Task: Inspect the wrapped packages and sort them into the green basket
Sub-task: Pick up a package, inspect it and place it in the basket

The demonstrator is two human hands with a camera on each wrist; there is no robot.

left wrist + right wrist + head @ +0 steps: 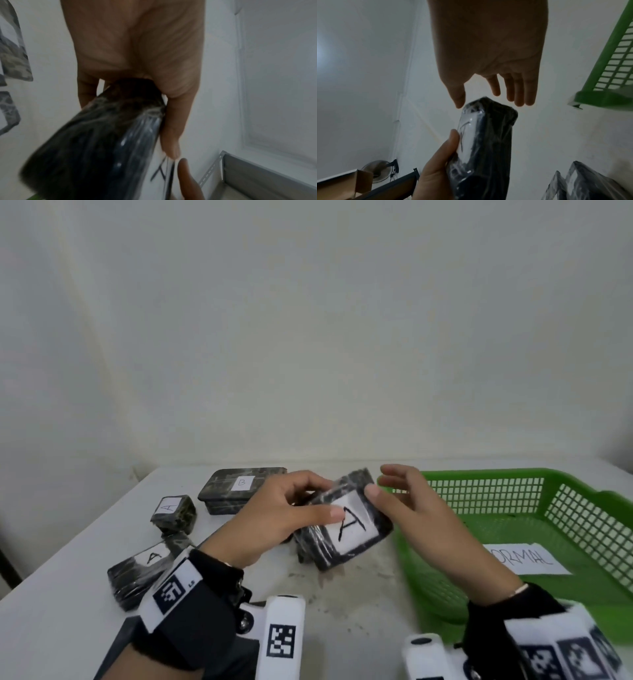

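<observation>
A dark package wrapped in clear film [346, 525], with a white label marked A, is held tilted above the table. My left hand [327, 498] grips its left end, thumb on the label and fingers behind. In the left wrist view the package [96, 148] fills the lower half under the palm. My right hand [378, 482] is spread with straight fingers at the package's upper right corner, the thumb tip at its edge. The right wrist view shows the right hand [488, 97] just above the package [488, 148], not closed round it. The green basket [479, 474] stands to the right.
A paper reading NORMAL [527, 559] lies in the basket. On the white table [342, 594] to the left are a long package marked B [239, 489], a small cube marked A [173, 513] and a flat package marked A [144, 570]. A wall stands behind.
</observation>
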